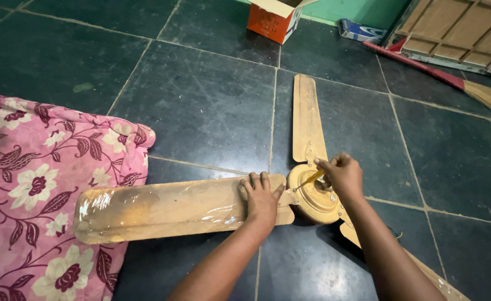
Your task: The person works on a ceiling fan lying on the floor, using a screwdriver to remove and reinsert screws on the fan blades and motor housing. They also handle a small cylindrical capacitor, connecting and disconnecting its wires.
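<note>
Right hand: right hand curls into a loose fist, its fingers pinching the yellow handle of a screwdriver; the thin shaft slants down to the left onto the fan's round motor hub.
Left hand: left hand lies flat, palm down, fingers spread a little and pressed on the inner end of the blade that reaches left from the hub.
Ceiling fan: ceiling fan lies on the floor; tan painted metal, dull and scuffed, with three long flat blades.
Hub: a smooth shallow dome, just right of the left hand and directly under the right one.
Left blade: left blade is broad with rounded corners, wrapped in wrinkled clear plastic that shines white in patches.
Far blade: far blade runs away from the hub, bare and matte.
Near blade: mostly hidden beneath the right forearm, heading lower right from the hub.
Cloth: pink flowered cloth, soft and bunched, lies left of the hub, under the left blade's tip.
Floor: dark stone tiles with pale grout, faintly glossy.
Beyond the hub: orange cardboard box, a broom with red handle and straw bristles, and a wooden panelled board.
</note>
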